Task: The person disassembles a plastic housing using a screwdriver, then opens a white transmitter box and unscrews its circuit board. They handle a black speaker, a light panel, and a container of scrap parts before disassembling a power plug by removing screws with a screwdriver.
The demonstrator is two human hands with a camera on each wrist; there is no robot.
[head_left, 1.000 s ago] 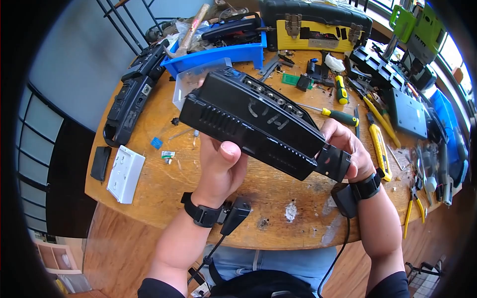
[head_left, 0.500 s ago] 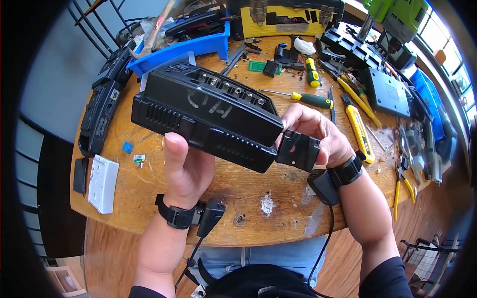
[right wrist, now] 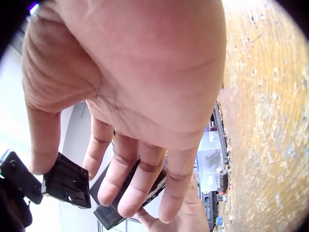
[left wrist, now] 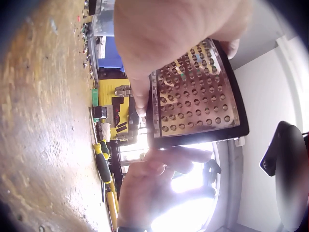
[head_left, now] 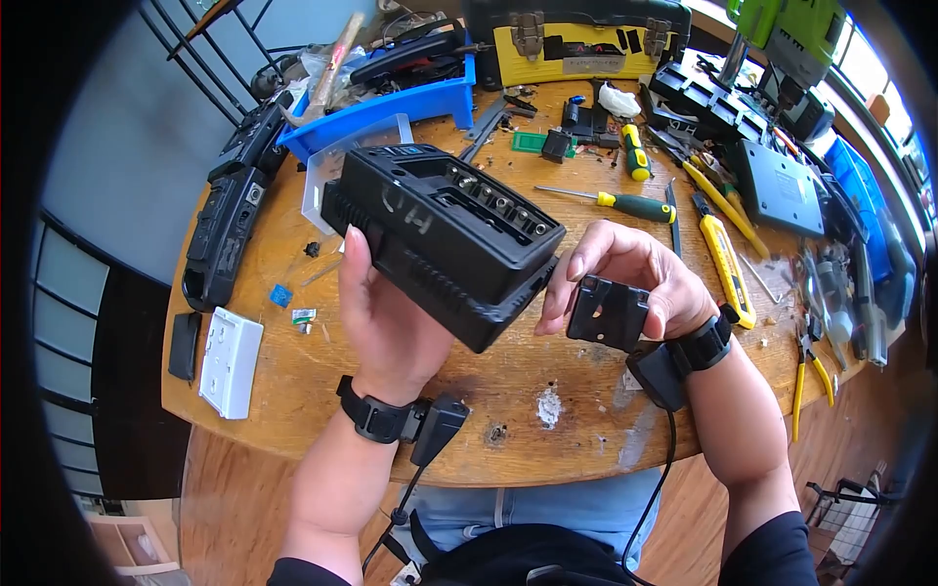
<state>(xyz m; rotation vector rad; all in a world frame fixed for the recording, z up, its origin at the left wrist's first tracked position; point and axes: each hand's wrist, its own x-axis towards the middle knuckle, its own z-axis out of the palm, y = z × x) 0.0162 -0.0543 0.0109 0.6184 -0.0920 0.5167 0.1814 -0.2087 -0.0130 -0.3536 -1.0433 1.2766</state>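
A black plastic electronic housing with a row of metal screw-like posts in its open top is held tilted above the table. My left hand grips it from beneath, thumb up along its near side. Its perforated metal underside shows in the left wrist view, between my fingers. My right hand pinches a small black plastic cover between thumb and fingers, just right of the housing's end. In the right wrist view that cover shows a small hole, and the other fingers reach toward the housing.
A white plastic case lies at left. Behind stand a blue bin and a yellow-black toolbox. Screwdrivers, a yellow utility knife and pliers lie to the right. A green drill stands at the back right.
The small cover was right against the housing's right end; now a gap lies between them. The housing has turned, its right end swinging toward me. Both hands keep their hold.
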